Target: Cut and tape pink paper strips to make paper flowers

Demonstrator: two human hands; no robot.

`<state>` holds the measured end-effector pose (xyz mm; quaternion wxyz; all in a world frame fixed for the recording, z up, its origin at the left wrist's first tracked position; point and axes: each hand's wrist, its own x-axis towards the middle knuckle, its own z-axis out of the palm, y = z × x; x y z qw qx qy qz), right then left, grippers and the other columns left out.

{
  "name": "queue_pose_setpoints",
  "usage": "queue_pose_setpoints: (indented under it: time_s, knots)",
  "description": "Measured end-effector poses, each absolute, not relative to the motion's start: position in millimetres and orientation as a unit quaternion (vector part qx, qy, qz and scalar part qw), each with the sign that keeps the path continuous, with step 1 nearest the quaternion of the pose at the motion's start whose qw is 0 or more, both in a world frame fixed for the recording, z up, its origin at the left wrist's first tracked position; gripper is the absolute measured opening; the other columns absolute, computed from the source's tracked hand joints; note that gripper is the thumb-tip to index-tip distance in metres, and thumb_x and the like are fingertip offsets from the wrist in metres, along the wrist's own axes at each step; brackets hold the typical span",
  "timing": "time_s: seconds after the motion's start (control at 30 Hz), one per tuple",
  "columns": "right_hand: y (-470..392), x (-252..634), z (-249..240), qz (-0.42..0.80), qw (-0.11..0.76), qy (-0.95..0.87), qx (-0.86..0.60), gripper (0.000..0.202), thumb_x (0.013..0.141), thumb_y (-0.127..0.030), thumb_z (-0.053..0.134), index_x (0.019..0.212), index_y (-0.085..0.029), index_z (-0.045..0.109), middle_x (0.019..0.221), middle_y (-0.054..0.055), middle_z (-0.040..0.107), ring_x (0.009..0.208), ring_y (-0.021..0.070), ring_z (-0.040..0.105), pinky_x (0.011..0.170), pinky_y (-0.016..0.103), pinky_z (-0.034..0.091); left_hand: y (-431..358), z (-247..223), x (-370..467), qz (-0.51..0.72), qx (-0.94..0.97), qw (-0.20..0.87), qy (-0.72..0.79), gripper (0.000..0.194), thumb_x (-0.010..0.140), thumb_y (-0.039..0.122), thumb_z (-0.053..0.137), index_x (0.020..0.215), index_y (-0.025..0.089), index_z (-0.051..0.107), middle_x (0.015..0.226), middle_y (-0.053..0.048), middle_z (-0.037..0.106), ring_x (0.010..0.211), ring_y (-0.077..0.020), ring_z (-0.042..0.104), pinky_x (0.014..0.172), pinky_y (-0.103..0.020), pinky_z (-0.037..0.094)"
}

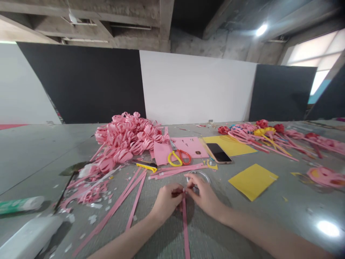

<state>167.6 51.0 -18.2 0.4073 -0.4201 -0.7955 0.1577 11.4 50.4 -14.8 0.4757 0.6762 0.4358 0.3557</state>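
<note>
My left hand (pixel 168 199) pinches the upper end of a pink paper strip (pixel 185 230), which hangs down toward the bottom edge of the view. Thumb and forefinger of my right hand (pixel 203 194) meet at that same end, closed on it from the other side. Part of the strip there is covered by my fingers. Just behind my right hand lies a ring of pale wire or tape (pixel 206 176). More loose pink strips (pixel 137 199) lie on the grey surface left of my left hand.
Beyond my hands are scissors (pixel 180 158) with yellow and red handles, a yellow cutter (pixel 147 165), pink paper (pixel 198 147) and a phone (pixel 219 153). A heap of pink paper curls (pixel 126 135) stands back left. Yellow paper (pixel 253 181) lies right; a green-white tube (pixel 21 205) lies left.
</note>
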Motion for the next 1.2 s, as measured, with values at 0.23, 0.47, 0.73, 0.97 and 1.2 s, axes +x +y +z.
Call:
queue_pose_setpoints:
  time_s: [0.23,0.47,0.73,0.97,1.2]
  knots:
    - [47,167,-16,0.127,0.403,-0.806,-0.416,0.037,0.075,-0.007,0.044,0.109,-0.021,0.042,0.077,0.002,0.056,0.077,0.0173,0.052,0.071,0.032,0.043,50,-13,12,0.391,0.665,0.424,0.475,0.013,0.07,0.024,0.048,0.074,0.016,0.056,0.058,0.002,0.052,0.043,-0.0088,0.045,0.042,-0.018,0.033]
    - [47,166,-21,0.101,0.391,-0.816,-0.413,0.039,0.073,-0.006,0.045,0.109,-0.02,0.042,0.077,0.003,0.057,0.077,0.0179,0.051,0.07,0.031,0.042,47,-10,12,0.387,0.683,0.402,0.472,0.01,0.069,0.021,0.046,0.065,0.017,0.055,0.048,0.005,0.045,0.043,-0.0093,0.042,0.044,-0.019,0.03]
    - [45,162,-13,0.029,0.345,-0.842,-0.414,0.012,0.074,-0.008,0.046,0.071,-0.019,0.049,0.069,0.0,0.054,0.068,0.0156,0.05,0.067,0.03,0.037,45,-8,12,0.389,0.684,0.384,0.483,0.011,0.068,0.021,0.046,0.063,0.017,0.055,0.048,0.004,0.046,0.047,-0.0112,0.043,0.048,-0.02,0.031]
    - [40,160,-14,-0.051,0.319,-0.848,-0.421,0.014,0.071,-0.008,0.043,0.064,-0.019,0.043,0.063,-0.001,0.048,0.062,0.0152,0.045,0.069,0.031,0.034,48,-7,12,0.372,0.702,0.388,0.468,0.011,0.066,0.017,0.046,0.06,0.016,0.055,0.058,0.001,0.054,0.057,-0.0127,0.047,0.054,-0.021,0.034]
    - [40,159,-16,-0.091,0.347,-0.846,-0.395,0.015,0.072,-0.008,0.04,0.063,-0.019,0.044,0.062,-0.001,0.046,0.06,0.0142,0.044,0.07,0.031,0.033,54,-9,13,0.378,0.622,0.504,0.465,0.011,0.063,0.024,0.052,0.056,0.015,0.051,0.045,0.007,0.037,0.044,-0.0074,0.031,0.043,-0.019,0.022]
